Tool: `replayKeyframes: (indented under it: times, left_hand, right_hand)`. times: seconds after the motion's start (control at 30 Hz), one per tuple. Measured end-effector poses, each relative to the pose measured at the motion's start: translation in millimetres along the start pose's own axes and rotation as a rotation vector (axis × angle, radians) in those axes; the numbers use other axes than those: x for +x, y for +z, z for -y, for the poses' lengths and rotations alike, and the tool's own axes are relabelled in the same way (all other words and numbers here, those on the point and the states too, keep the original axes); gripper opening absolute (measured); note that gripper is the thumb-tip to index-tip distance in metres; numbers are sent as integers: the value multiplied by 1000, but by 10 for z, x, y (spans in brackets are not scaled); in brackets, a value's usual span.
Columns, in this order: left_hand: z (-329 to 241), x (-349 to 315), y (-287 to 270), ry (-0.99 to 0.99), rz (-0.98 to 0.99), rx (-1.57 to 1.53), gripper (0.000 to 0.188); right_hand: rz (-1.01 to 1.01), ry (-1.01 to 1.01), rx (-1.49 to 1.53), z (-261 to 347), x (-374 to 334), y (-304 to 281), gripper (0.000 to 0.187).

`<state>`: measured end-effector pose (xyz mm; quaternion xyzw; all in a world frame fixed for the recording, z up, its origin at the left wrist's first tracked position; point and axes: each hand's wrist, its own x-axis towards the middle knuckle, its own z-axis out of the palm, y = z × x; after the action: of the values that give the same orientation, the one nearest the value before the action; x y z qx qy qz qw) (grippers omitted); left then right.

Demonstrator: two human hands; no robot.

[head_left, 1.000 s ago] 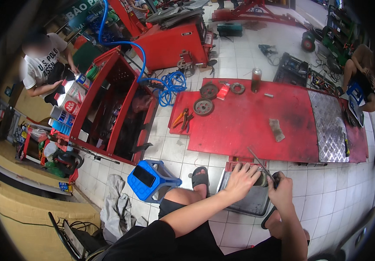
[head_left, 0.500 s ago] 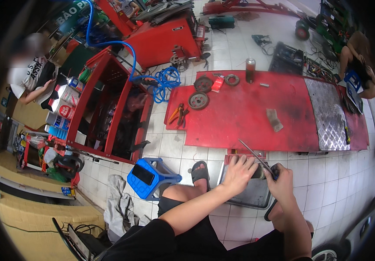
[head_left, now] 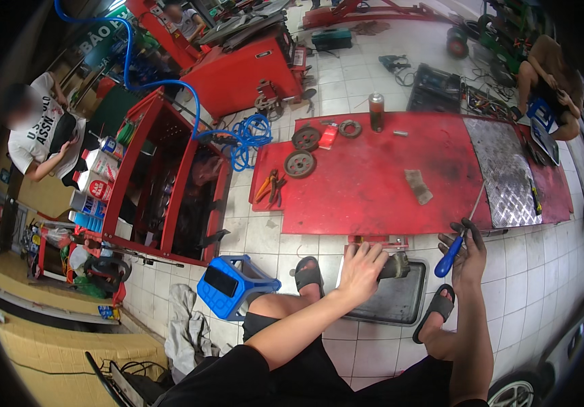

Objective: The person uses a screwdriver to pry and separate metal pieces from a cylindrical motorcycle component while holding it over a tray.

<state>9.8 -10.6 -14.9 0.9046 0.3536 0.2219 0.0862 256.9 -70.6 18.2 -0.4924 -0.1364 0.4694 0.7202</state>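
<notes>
My left hand (head_left: 365,273) is closed around a dark, greasy cylindrical metal part (head_left: 395,265), whose end sticks out to the right of the fingers. The part is held over a dark grey tray (head_left: 407,303) on the floor. To the right, my right hand (head_left: 470,255) pinches a screwdriver (head_left: 449,258) between thumb and fingers. Its blue handle hangs down by the palm, and the thin shaft points up over the red bench. The screwdriver is apart from the metal part. Dark grime covers the right fingertips.
Ahead lies a low red bench (head_left: 360,197) with two pulley-like wheels (head_left: 299,163), pliers (head_left: 270,188), a spray can (head_left: 376,112) and a rag (head_left: 417,187). A blue stool (head_left: 232,296) with a phone and a red cart (head_left: 170,180) stand left. Other people are further off.
My right hand has moved right, away from the left. The screwdriver has swung from pointing up-left to pointing up-right. The dark metal part in my left hand shows more now.
</notes>
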Motion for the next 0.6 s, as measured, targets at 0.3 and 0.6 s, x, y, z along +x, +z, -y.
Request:
replayKeyframes:
  times: [0.3, 0.6]
  left_hand:
    - [2, -41, -19, -3, 21, 0, 47]
    - [-51, 79, -3, 46, 13, -19, 33]
  right_hand:
    - [76, -281, -490, -125, 120, -75, 44]
    - [-215, -1057, -1089, -16, 269, -168, 23]
